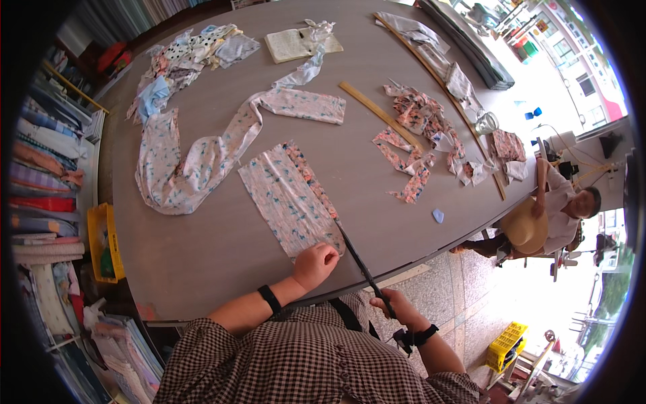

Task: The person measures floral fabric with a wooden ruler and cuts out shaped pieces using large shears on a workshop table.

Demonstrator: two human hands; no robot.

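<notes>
My right hand (pixel 398 307) holds a long pair of black tailor's shears (pixel 366 270) below the table's near edge. The blades slant up and left over the tabletop, their tips at the right side of a flat white fabric piece (pixel 287 197) with small teal motifs. Along that side shows a strip of orange-pink floral fabric (pixel 309 177). My left hand (pixel 315 265), fingers curled, rests at the piece's near end. I cannot tell whether it pinches cloth. Farther left, a long matching fabric length (pixel 202 171) lies in a loose curve.
On the table (pixel 202 262) are a scrap pile (pixel 186 55), an open notebook (pixel 287 44), a wooden ruler (pixel 378 113), floral offcuts (pixel 416 116), tailor's chalk (pixel 437 216), a long wooden stick (pixel 434 96) and a glass mug (pixel 486 122). A person (pixel 560 202) sits at right holding a straw hat (pixel 525 227).
</notes>
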